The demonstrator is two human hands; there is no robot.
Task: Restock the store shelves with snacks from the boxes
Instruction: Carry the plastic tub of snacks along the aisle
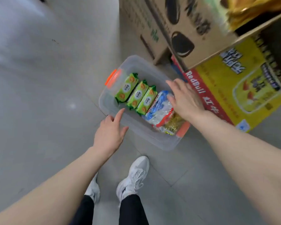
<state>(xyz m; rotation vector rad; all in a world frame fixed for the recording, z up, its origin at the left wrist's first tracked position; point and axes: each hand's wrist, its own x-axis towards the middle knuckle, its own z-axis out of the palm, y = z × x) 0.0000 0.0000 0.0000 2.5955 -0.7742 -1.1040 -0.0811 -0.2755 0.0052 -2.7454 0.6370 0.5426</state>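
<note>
Three green biscuit packs (137, 93) are laid side by side in a clear plastic bin (154, 138) with orange handles, which stands on the grey tiled floor (39, 111). Beside them in the bin, a blue-and-white bag (159, 109) and a gold packet (173, 123) are seen. The left hand (109, 135) is held above the bin's near rim, fingers loosely extended, nothing gripped. The right hand (184, 98) is spread flat over the bin's right side. A yellow carton (234, 88) is stacked right of the bin.
</note>
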